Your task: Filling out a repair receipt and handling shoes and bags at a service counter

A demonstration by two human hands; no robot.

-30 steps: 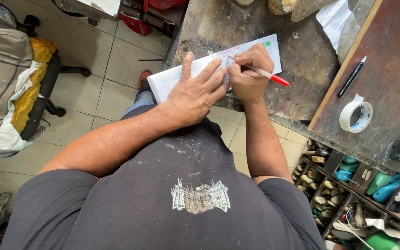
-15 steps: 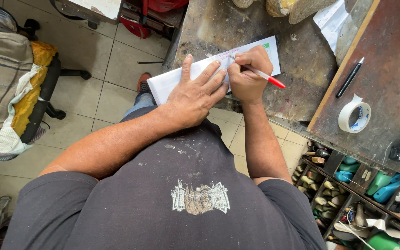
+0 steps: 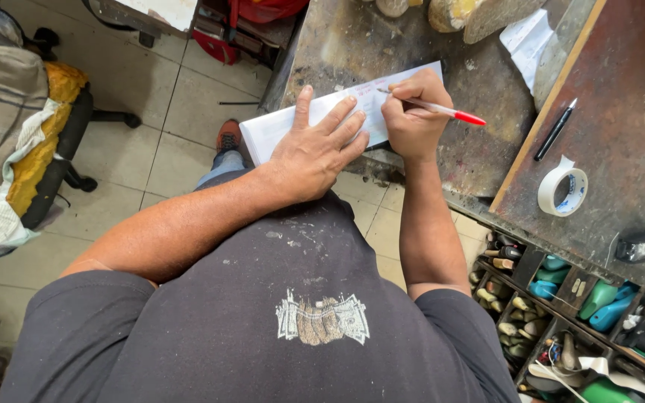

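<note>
right hand [image 3: 412, 123] grips red-capped pen [image 3: 442, 111], tip pointing left onto white paper [image 3: 278, 130]; left hand [image 3: 315, 153] lies flat, open.

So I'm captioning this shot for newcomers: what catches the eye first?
The right hand writing with a red-capped pen on a white pad, which the left hand pins flat on the worn workbench. To the right lie a tape roll and a black pen.

Pale tiled floor [image 3: 166, 134], draped chair [image 3: 31, 149], stained dark workbench [image 3: 352, 45].
</note>
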